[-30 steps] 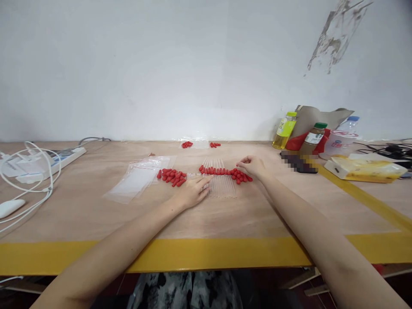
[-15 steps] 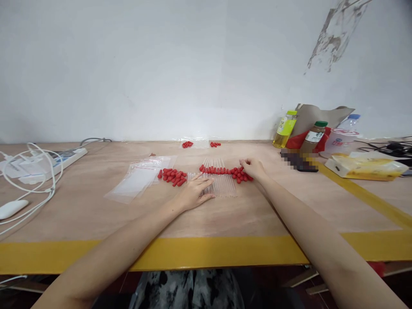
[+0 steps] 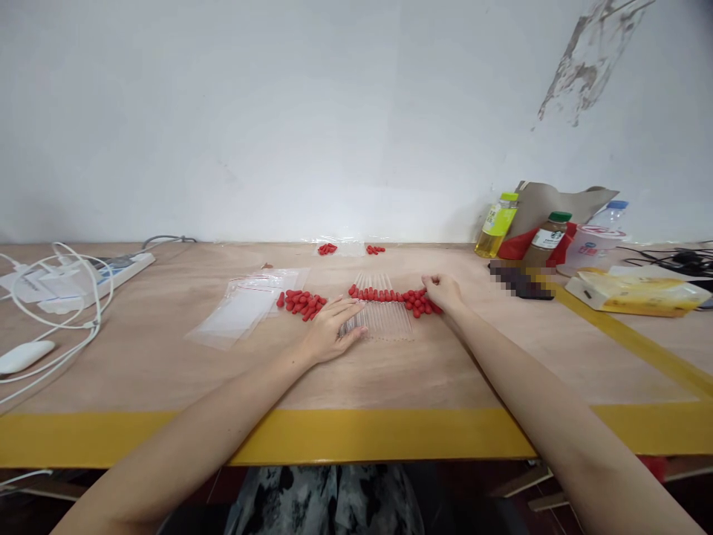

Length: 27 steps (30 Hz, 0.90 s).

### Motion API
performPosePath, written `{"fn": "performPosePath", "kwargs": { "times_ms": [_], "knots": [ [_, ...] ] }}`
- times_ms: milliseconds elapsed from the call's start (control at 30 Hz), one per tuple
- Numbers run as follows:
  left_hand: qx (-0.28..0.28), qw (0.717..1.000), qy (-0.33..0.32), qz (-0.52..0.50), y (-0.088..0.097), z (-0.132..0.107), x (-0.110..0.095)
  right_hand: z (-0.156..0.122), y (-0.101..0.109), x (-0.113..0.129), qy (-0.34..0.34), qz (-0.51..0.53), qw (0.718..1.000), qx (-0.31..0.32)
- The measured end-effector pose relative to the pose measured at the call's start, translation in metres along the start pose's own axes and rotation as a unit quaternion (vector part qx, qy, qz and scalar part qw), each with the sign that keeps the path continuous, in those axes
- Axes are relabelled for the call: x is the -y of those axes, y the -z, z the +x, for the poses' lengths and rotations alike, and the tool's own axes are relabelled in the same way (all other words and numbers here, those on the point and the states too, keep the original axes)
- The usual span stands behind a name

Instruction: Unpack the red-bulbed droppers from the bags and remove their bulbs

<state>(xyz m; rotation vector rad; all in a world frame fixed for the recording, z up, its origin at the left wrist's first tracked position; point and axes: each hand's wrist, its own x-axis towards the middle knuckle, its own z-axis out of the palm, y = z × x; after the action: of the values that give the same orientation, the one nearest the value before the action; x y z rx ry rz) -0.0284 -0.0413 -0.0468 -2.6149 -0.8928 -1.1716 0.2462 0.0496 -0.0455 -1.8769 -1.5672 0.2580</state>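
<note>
Thin clear tubes lie side by side in a flat row on the table, with red rubber bulbs in a line across their far part. My left hand rests over the left end of the row, its fingers stretched out and thumb apart. Left of it is a loose pile of red bulbs, partly behind my fingers. At the right end of the row, my right hand is closed in a pinch beside another cluster of red bulbs. What its fingertips hold is hidden.
Clear plastic bags lie to the left. Small red bulb groups sit near the wall. A power strip with white cables is far left. Bottles, a phone and a tissue pack stand or lie right.
My left hand has shifted slightly left over the tubes. My right hand stays pinched by the right cluster. The whole view has moved a little.
</note>
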Motion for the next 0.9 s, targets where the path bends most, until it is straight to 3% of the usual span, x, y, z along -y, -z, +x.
{"fn": "performPosePath", "kwargs": {
  "times_ms": [167,333,467,700,800,900],
  "knots": [
    [-0.023,0.999,0.032,0.005,0.001,0.0,0.002,0.003,0.007,0.024,-0.016,-0.026,1.0,-0.002],
    [-0.021,0.999,0.048,0.01,0.006,0.001,0.0,0.022,-0.001,0.048,-0.034,-0.043,0.996,0.072],
    [-0.024,0.998,0.054,0.009,0.01,0.0,-0.001,0.041,-0.005,0.035,-0.063,-0.03,0.994,0.087],
    [-0.019,0.998,0.057,-0.004,0.007,0.0,-0.001,0.054,0.014,-0.009,-0.087,-0.013,0.996,0.006],
    [-0.015,0.998,0.06,-0.005,0.007,-0.001,0.0,0.05,0.015,-0.014,-0.082,-0.013,0.996,-0.012],
    [-0.012,0.998,0.062,-0.003,0.007,-0.001,0.0,0.042,0.007,-0.007,-0.061,-0.007,0.998,0.01]
  ]
}}
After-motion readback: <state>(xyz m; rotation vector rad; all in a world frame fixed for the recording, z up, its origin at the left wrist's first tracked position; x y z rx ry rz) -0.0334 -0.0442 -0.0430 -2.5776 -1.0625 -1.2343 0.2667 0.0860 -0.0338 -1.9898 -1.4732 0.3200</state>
